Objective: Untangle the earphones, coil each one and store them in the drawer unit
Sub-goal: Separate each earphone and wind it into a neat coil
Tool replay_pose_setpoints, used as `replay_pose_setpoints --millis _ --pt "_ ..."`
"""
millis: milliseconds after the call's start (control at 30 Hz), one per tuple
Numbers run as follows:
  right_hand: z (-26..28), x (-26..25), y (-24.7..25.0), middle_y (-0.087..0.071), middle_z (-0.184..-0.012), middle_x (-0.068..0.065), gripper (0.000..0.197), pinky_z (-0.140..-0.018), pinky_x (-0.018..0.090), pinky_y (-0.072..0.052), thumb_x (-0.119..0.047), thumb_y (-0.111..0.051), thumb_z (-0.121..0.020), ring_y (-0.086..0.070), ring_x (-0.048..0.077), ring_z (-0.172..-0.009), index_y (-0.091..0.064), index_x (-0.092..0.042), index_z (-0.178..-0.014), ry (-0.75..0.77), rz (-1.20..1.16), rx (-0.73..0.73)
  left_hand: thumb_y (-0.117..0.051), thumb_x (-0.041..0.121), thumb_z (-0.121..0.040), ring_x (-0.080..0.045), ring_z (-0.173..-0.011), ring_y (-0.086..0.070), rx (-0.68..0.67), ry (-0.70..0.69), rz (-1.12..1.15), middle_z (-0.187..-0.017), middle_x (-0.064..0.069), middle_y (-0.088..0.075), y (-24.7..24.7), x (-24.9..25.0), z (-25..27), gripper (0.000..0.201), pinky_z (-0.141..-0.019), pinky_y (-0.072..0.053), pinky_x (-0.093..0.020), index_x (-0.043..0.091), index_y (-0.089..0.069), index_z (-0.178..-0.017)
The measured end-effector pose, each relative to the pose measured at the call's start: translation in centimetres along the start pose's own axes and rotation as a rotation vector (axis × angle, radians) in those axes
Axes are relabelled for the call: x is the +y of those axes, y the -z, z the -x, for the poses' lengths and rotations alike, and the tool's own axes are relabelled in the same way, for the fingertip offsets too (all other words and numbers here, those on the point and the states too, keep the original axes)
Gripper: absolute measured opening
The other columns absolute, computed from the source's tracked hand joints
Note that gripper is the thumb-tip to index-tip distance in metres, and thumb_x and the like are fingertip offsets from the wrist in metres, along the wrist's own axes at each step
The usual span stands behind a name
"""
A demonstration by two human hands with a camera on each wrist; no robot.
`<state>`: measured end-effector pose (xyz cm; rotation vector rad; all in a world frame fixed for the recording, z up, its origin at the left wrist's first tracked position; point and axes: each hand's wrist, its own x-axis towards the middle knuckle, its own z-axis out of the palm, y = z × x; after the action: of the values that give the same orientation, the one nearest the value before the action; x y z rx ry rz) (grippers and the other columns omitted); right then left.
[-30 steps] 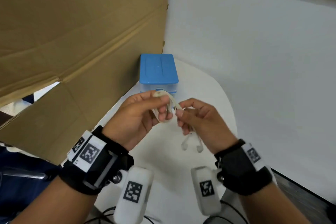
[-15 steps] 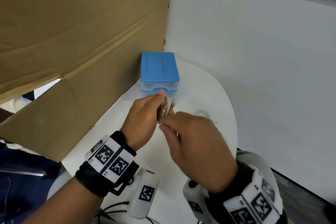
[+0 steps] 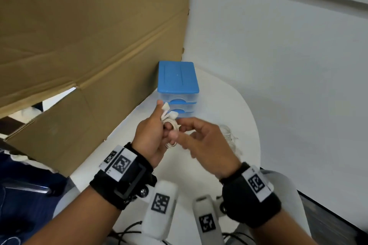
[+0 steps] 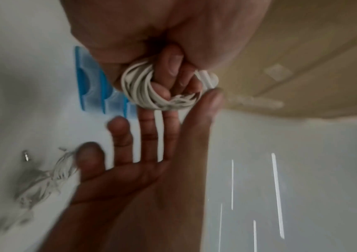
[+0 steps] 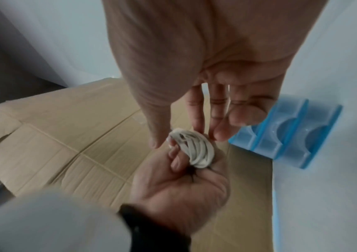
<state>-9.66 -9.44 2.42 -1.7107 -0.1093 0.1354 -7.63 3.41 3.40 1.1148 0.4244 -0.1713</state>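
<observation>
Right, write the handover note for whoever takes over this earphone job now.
Left hand: grips the coiled earphone, its cord wound round the fingers.
Right hand: open, fingertips at the coil.
Second earphone: loose heap on the white table, right of the hands.
Drawer unit: behind the hands, both drawers shut.
Done: one coil wound.
Left: store it, coil and store the other.

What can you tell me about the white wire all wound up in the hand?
The coiled earphone is a thin white cord that looks like smooth plastic, wound into a small ring of many loops. The left hand holds it in the air above the white table, fingers curled through the ring. Its two white earbuds stick up past the fingertips. The right hand lies open, fingertips at the coil.
</observation>
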Motion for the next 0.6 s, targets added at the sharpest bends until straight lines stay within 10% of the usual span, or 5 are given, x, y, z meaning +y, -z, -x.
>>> replay_pose_setpoints --millis 433,600 --pt "-0.4 1.2 -2.9 -0.075 -0.086 -0.007 0.010 -0.060 0.032 -0.049 -0.023 -0.070 -0.087 -0.054 0.018 -0.063 -0.075 -0.025 -0.096 -0.022 -0.039 0.080 -0.042 0.052 -0.097 -0.008 -0.030 -0.036 0.169 -0.042 -0.049 -0.038 0.006 -0.039 0.3 0.1 -1.1 0.050 -0.049 -0.038 -0.025 0.015 -0.048 -0.063" --pt "-0.8 1.5 -3.5 -0.073 -0.086 -0.005 0.011 -0.052 0.017 -0.041 -0.023 -0.068 -0.089 -0.055 0.013 -0.064 -0.073 -0.016 -0.096 -0.063 -0.061 0.070 -0.043 0.046 -0.098 -0.013 -0.039 -0.038 0.237 -0.072 -0.164 -0.037 0.009 -0.044 0.5 0.3 -1.6 0.048 -0.055 -0.037 -0.028 0.016 -0.049 -0.061"
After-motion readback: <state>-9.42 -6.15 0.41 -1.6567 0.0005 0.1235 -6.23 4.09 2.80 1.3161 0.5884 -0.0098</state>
